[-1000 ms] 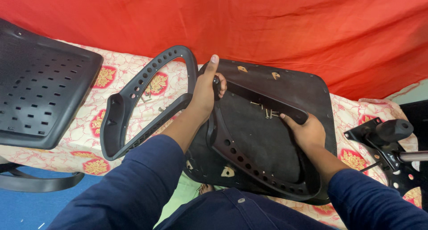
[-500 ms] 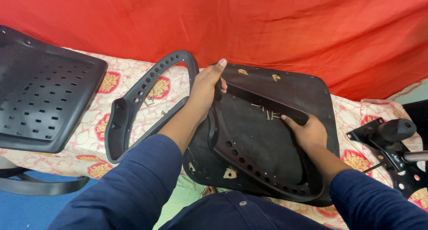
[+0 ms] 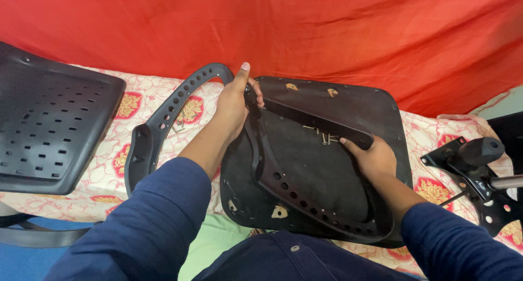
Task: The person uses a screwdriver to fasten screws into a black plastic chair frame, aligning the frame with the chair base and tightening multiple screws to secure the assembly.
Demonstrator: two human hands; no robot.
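A black chair seat base [image 3: 348, 104] lies upside down in front of me, its fabric underside up. A black curved armrest frame with holes [image 3: 278, 177] rests across it. My left hand [image 3: 234, 104] grips the top end of this frame near the seat's upper left corner. My right hand [image 3: 373, 158] clasps the frame's straight bar at the right. A second curved armrest frame [image 3: 163, 117] lies to the left on the cloth.
A perforated black chair back [image 3: 49, 128] lies at the far left. A black chair tilt mechanism with a lever [image 3: 476, 166] sits at the right. A floral sheet [image 3: 120, 166] covers the surface, with a red cloth [image 3: 327, 36] behind.
The view has shifted slightly. My left hand has slid a little along the top of the armrest frame; my right hand stays on the bar.
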